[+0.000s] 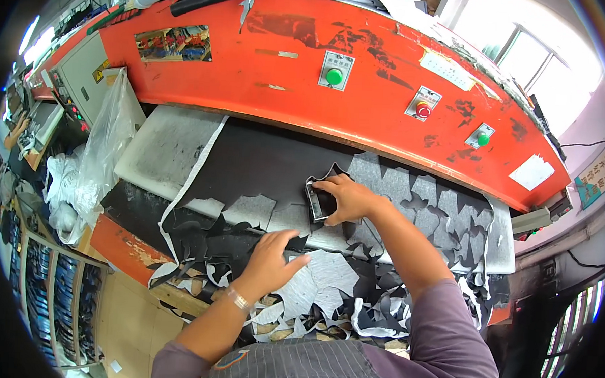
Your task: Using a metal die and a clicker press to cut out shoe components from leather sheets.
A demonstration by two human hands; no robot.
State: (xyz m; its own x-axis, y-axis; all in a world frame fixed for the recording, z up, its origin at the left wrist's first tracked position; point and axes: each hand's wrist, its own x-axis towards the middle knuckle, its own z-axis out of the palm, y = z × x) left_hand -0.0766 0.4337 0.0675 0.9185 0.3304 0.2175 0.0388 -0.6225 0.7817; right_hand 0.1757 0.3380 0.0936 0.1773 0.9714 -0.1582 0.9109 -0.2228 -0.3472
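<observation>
Black sheet (270,154) could get nicked if the right hand (348,197) clamped on that metal die (313,201) slips, left hand (271,262) empty, fingers apart

Orange-red machine beam (239,85) with black smudges (282,27), green buttons (334,76) and a red button (423,110); below the beam, a black sheet (263,160), mottled pale-grey pieces (301,287), purple sleeves (445,323), pinstriped grey apron (295,366).

Sheet (263,157): smooth, leather-like, low sheen; cutter (312,203) on sheet: shiny metal; machine (273,90) behind sheet: painted, scuffed; bag (105,153) left of sheet: clear plastic; scraps (319,274) before sheet: matt, fibrous
</observation>
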